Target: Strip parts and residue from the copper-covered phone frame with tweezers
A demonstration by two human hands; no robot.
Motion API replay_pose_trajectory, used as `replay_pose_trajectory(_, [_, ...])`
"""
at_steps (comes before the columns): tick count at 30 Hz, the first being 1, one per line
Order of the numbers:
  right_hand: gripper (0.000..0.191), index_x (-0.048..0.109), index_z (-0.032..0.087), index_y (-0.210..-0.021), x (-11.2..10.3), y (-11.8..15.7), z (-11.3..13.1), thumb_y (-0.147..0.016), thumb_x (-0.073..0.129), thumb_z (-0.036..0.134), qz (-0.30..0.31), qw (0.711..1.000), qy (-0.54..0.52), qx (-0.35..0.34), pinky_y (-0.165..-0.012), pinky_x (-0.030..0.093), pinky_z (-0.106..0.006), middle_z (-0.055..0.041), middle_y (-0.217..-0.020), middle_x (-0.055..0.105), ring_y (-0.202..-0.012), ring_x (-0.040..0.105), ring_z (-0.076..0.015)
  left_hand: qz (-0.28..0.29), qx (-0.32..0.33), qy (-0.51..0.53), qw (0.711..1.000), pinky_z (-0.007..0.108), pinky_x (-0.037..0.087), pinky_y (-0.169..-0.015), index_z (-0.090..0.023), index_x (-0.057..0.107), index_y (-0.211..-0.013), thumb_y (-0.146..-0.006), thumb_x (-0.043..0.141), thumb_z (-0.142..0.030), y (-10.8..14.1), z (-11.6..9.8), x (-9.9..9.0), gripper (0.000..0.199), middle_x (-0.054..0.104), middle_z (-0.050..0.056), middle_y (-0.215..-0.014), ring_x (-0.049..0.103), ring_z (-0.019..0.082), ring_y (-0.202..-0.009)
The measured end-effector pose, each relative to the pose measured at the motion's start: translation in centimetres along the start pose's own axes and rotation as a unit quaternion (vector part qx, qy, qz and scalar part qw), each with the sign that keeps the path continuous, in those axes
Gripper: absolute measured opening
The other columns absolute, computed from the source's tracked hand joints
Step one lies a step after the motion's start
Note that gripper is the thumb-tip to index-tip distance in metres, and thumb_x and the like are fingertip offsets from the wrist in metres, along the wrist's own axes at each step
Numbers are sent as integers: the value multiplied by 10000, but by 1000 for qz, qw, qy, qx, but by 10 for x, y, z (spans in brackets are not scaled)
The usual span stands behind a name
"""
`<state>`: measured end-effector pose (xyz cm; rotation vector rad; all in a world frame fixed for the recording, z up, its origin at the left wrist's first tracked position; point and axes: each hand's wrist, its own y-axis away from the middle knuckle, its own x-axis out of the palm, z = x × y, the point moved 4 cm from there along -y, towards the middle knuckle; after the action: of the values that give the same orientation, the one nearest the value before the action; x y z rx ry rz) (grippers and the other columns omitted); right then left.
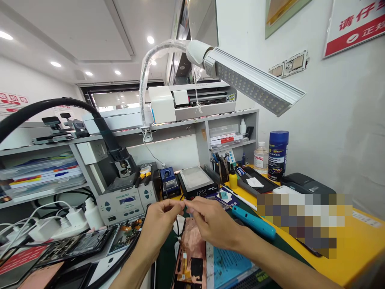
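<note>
My left hand [160, 220] and my right hand [214, 221] meet fingertip to fingertip above the bench, both pinched closed. Whatever sits between the fingertips is hidden or too small to make out. Right below them lies a copper-coloured phone screen or frame part [192, 251], with a flex cable and black patches towards its near end. A blue printed sheet [230, 263] lies beside it, partly under my right forearm. Just past my right hand rests a teal-handled tool [255, 223].
On the left stand a grey rework station [122, 206], a power strip [64, 228] and several opened phones [81, 243]. Behind my hands are a heating plate [197, 178] and a yellow bottle [233, 180]. A spray can [277, 154] stands right; an LED lamp [255, 80] hangs overhead.
</note>
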<state>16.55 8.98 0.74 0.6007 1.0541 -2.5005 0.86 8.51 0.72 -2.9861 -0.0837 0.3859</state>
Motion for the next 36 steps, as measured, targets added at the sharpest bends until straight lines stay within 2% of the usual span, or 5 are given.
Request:
replay_pose_trajectory(8, [375, 650, 135, -1279, -2, -2, -10, -998, 413, 209, 15, 991, -92, 92, -496, 487, -223, -78, -988, 728, -598, 626, -116, 6, -51, 105, 993, 198, 140, -437, -150, 613, -681, -774, 668, -291, -1, 1, 2, 179, 312, -102, -501, 183, 49, -470])
replay_pose_trajectory(12, [368, 652, 155, -1291, -4, -3, -8, -949, 564, 261, 0, 991, -95, 94, -539, 518, -219, -59, -947, 722, -662, 642, -130, 30, -76, 172, 982, 177, 134, -405, -135, 620, -732, -840, 627, -227, -2, 4, 1, 142, 398, -84, -545, 222, 38, -448])
replay_pose_trajectory(19, [391, 655, 194, -1265, -2, 3, 0, -874, 665, 197, -88, 992, 53, -79, -673, 526, -275, -76, -1081, 678, -741, 627, -143, 68, -162, 316, 932, 139, 173, -333, -139, 555, -766, -926, 596, -186, 1, 4, 11, 172, 476, -79, -647, 284, 15, -417])
replay_pose_trajectory(25, [253, 658, 175, -1190, -2, 4, -4, -960, 556, 205, -127, 978, 93, -134, -758, 513, -326, -111, -1044, 683, -892, 648, -204, 67, -208, 370, 903, 147, 140, -330, -156, 501, -721, -956, 511, -184, 5, 1, 20, 237, 388, -93, -598, 228, 18, -397])
replay_pose_trajectory(36, [181, 710, 165, -994, -6, 4, 6, -971, 533, 199, -118, 988, 28, -92, -695, 451, -281, -56, -851, 674, -775, 604, -163, 18, -72, 187, 979, 186, 114, -447, -130, 679, -789, -792, 737, -360, 6, 6, 5, 237, 279, -102, -555, 168, 52, -502])
